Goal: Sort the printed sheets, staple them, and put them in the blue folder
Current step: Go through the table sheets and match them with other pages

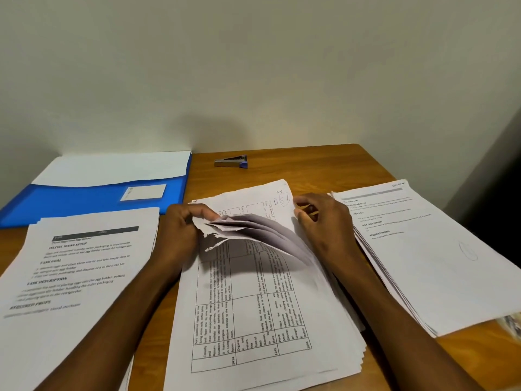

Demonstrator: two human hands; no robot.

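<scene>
A thick stack of printed sheets [262,320] with tables lies in the middle of the wooden table [324,165]. My left hand [180,232] pinches the torn top-left corners of several sheets and lifts them. My right hand [321,230] rests on the stack's upper right edge, fingers curled on the sheets. A second pile of printed sheets [70,277] lies at the left, a third pile [423,249] at the right. The blue folder [84,198] lies open at the far left with white paper in it. A silver and blue stapler [232,161] sits at the back.
A pale wall stands right behind the table. The table's right edge runs past the right pile, with a dark gap beyond it. Bare wood shows around the stapler and at the back right.
</scene>
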